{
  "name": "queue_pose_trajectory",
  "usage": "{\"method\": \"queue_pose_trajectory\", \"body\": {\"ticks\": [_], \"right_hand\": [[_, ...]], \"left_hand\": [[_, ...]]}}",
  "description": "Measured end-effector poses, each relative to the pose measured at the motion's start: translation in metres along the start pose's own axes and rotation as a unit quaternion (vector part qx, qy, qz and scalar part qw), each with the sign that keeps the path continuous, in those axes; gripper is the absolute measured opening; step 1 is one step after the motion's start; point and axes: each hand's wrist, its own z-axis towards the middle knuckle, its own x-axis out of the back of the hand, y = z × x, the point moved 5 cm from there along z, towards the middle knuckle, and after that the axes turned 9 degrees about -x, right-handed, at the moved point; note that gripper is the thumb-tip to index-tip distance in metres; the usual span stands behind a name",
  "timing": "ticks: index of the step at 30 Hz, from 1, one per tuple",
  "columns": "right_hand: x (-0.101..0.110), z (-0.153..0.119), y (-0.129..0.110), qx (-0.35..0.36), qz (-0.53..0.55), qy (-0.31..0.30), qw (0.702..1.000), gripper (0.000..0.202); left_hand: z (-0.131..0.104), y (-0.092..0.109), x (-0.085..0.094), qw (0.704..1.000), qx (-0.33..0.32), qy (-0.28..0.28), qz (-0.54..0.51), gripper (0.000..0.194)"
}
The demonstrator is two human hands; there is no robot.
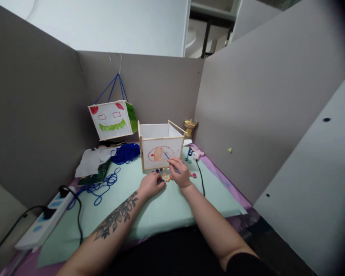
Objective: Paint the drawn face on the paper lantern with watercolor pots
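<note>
My right hand (180, 172) grips a thin blue paintbrush (167, 156), its tip at the white front panel of a wood-framed box (146, 143). An orange and red drawing (160, 153) inside an oval outline is on that panel. The box stands upright with its top uncovered. My left hand (151, 184) rests on the table just in front of the box, fingers curled in by a dark spot I cannot make out. Small paint pots (167, 179) in yellow, orange and dark colours sit between my hands, partly hidden by them. A pink pot (194, 175) lies right of my right hand.
A painted lantern box (112, 130) hangs by blue cords at back left. Blue cord (126, 153), white paper (89, 163) and a power strip (46, 218) lie left. A pink glue gun (197, 153) with black cable and a yellow spool (189, 128) stand right. Grey partitions (261, 96) enclose the table.
</note>
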Motion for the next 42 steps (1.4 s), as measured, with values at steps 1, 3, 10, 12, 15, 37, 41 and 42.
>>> {"method": "queue_pose_trajectory", "body": {"ticks": [1, 3, 10, 12, 15, 37, 41, 42], "right_hand": [[0.0013, -0.0005, -0.0005, 0.001, 0.002, 0.005, 1.000, 0.028], [0.0048, -0.0014, -0.0025, 0.007, 0.006, 0.019, 1.000, 0.028], [0.0001, 0.0011, -0.0036, 0.007, -0.004, -0.003, 1.000, 0.029], [0.0003, 0.0012, -0.0033, 0.004, -0.003, -0.002, 1.000, 0.029], [0.0042, 0.0007, -0.0049, 0.011, -0.002, 0.015, 1.000, 0.029], [0.0027, 0.0015, -0.0050, -0.004, -0.005, -0.002, 1.000, 0.024], [0.0047, 0.0006, -0.0024, -0.006, -0.008, 0.008, 1.000, 0.025], [0.0026, 0.0009, -0.0004, -0.011, -0.015, -0.002, 1.000, 0.025]], "left_hand": [[0.0000, 0.0001, 0.0001, 1.000, 0.000, 0.001, -0.001, 0.026], [0.0000, 0.0005, 0.0002, 1.000, -0.001, 0.001, -0.004, 0.026], [0.0000, 0.0000, -0.0001, 1.000, -0.002, 0.002, -0.002, 0.025], [0.0001, -0.0004, -0.0001, 1.000, -0.005, 0.006, -0.001, 0.025], [0.0002, -0.0007, -0.0006, 1.000, -0.005, 0.006, 0.000, 0.025], [-0.0005, 0.0016, 0.0035, 1.000, 0.004, -0.001, -0.002, 0.026], [-0.0006, 0.0018, 0.0028, 1.000, 0.003, -0.003, -0.003, 0.025], [-0.0006, 0.0018, 0.0026, 1.000, 0.002, -0.002, -0.004, 0.025]]}}
